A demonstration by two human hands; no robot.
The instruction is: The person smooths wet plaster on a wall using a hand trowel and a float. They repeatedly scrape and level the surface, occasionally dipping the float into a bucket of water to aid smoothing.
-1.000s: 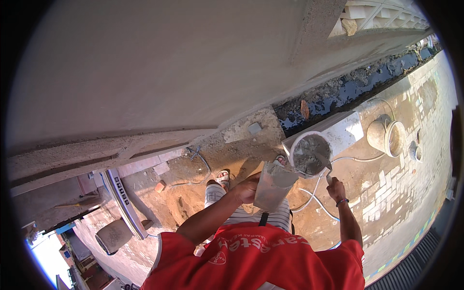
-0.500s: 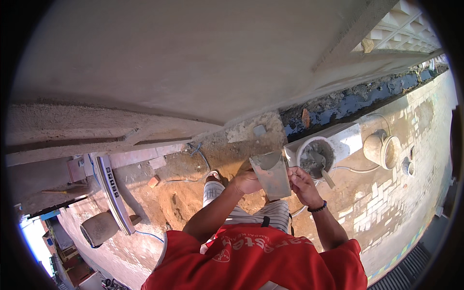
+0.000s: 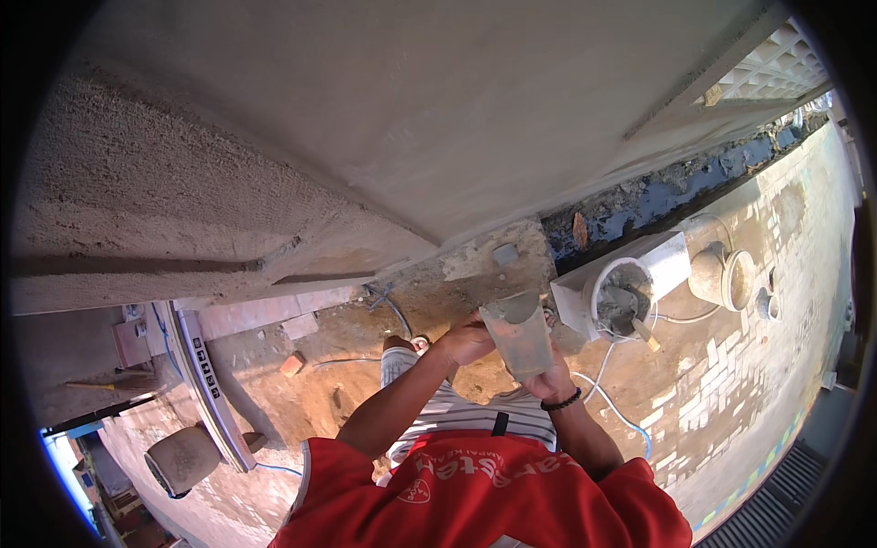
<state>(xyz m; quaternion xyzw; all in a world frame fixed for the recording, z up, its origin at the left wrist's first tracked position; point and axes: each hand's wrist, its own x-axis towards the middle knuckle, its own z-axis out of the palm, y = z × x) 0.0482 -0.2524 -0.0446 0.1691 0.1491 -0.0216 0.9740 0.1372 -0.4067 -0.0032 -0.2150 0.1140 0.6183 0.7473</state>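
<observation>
A flat, greyish plate [image 3: 519, 340], smeared with mortar and notched in a curve along its far edge, is held out in front of my red shirt. My left hand [image 3: 468, 339] grips its left edge. Wrapped at the plate's lower right edge is my right hand [image 3: 552, 376], its fingers partly hidden behind it. Just to the right stands a pale bucket [image 3: 598, 306] of wet grey mortar [image 3: 623, 297]. A tool with a wooden handle [image 3: 647, 335] leans out over the bucket's near rim.
A plastered wall [image 3: 438, 119] rises ahead, with a dark trench [image 3: 658, 196] along its foot at right. Further right sits a second bucket [image 3: 736, 279]. To the left are a long pale bar [image 3: 203, 370], a brick piece [image 3: 292, 364] and an overturned container [image 3: 183, 459]. A hose [image 3: 630, 423] trails nearby.
My right hand has slid from the plate's upper right side down to its lower right edge. The view has turned slightly, showing more rough wall at left.
</observation>
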